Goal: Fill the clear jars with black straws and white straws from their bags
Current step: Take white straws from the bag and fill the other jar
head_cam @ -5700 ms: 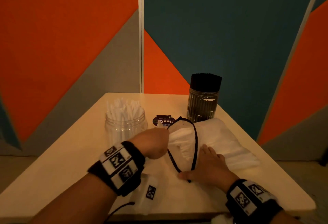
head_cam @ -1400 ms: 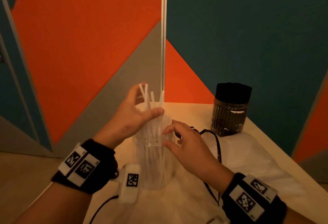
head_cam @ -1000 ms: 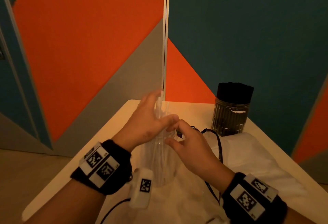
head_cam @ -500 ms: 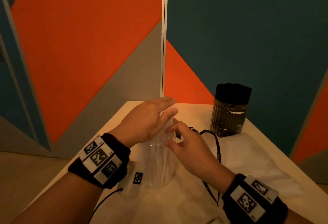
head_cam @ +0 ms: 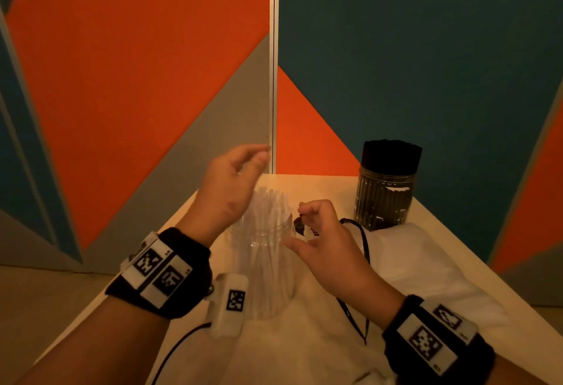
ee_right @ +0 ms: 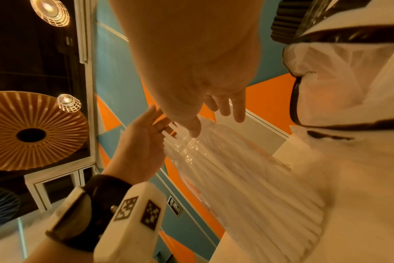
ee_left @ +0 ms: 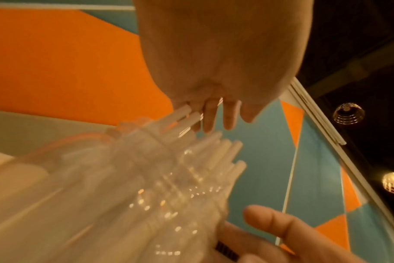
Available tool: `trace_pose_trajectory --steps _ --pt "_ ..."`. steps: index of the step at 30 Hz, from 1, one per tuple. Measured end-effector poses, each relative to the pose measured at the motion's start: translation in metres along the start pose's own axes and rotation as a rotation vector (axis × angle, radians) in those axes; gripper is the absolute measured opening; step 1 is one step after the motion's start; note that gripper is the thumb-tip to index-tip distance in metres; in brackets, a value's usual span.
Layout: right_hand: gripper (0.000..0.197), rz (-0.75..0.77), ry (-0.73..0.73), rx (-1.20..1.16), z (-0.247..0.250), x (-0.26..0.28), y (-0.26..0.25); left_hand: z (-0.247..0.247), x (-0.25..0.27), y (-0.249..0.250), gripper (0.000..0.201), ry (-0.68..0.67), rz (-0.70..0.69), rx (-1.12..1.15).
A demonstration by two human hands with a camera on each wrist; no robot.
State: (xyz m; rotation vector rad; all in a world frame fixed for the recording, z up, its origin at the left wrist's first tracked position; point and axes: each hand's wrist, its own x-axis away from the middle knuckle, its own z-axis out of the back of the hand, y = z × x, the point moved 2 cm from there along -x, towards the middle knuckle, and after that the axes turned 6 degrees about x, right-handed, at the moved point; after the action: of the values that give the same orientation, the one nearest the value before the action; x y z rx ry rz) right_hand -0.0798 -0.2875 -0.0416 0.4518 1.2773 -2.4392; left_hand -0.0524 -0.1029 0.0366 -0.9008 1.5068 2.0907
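Note:
A clear jar (head_cam: 264, 266) packed with white straws (head_cam: 269, 202) stands on the white straw bag (head_cam: 426, 266) near the table's front. My left hand (head_cam: 254, 163) hovers just above the straw tops with its fingers straight; in the left wrist view its fingertips (ee_left: 210, 115) touch two straw ends (ee_left: 184, 113). To the right of the jar's neck my right hand (head_cam: 297, 226) is relaxed and holds nothing, its thumb (ee_right: 191, 126) close to the rim. A second jar (head_cam: 384, 202) full of black straws (head_cam: 391, 154) stands at the back right.
The bag's black drawstring (head_cam: 364, 241) loops behind my right hand. The beige table (head_cam: 316, 185) ends at the orange, grey and teal wall panels (head_cam: 152, 64). A white tagged device (head_cam: 230, 304) hangs under my left wrist, beside the jar.
My left hand pushed the white straws down into the jar, then flattened over their tops and has now lifted slightly. My right hand has drawn a little back from the jar's neck.

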Motion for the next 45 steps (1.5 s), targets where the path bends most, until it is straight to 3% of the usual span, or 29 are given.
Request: trace_pose_trajectory --steps 2,4,7,9,12,14,16,19,23,33,40,45 --pt "0.051 -0.008 -0.004 0.058 0.012 0.003 -0.001 0.006 0.004 0.007 0.018 0.117 -0.049 0.004" --pt "0.053 -0.011 -0.013 0.122 0.027 0.006 -0.001 0.003 0.014 0.022 0.018 0.151 -0.111 -0.011" --pt "0.051 -0.076 -0.024 0.195 0.058 0.011 0.013 -0.015 0.031 0.046 0.019 0.098 -0.160 0.016" --pt "0.058 -0.155 -0.026 0.264 0.077 0.019 0.032 -0.033 0.041 0.052 0.018 0.033 -0.080 0.048" --pt "0.098 -0.342 -0.091 0.353 0.084 0.040 0.067 -0.071 0.058 0.044 0.019 -0.142 0.136 -0.040" --pt "0.130 -0.473 -0.191 0.431 0.074 0.056 0.088 -0.099 0.069 0.028 0.021 -0.320 0.246 -0.211" --pt "0.144 -0.552 -0.302 0.597 0.061 0.068 0.104 -0.126 0.078 0.008 0.027 -0.555 0.285 -0.362" --pt "0.139 -0.553 -0.357 0.800 0.050 0.075 0.114 -0.158 0.087 -0.018 0.031 -0.834 0.263 -0.544" --pt "0.137 -0.533 -0.394 0.866 0.046 0.076 0.115 -0.189 0.077 -0.034 0.022 -0.840 0.173 -0.604" --pt "0.133 -0.458 -0.410 0.938 0.047 0.077 0.120 -0.239 0.043 -0.036 0.022 -1.073 0.035 -0.799" --pt "0.143 -0.483 -0.445 0.939 0.047 0.074 0.120 -0.237 0.032 -0.028 0.035 -1.245 0.186 -0.807" --pt "0.140 -0.476 -0.465 0.933 0.049 0.072 0.116 -0.224 0.035 -0.016 0.038 -1.221 0.179 -0.673"
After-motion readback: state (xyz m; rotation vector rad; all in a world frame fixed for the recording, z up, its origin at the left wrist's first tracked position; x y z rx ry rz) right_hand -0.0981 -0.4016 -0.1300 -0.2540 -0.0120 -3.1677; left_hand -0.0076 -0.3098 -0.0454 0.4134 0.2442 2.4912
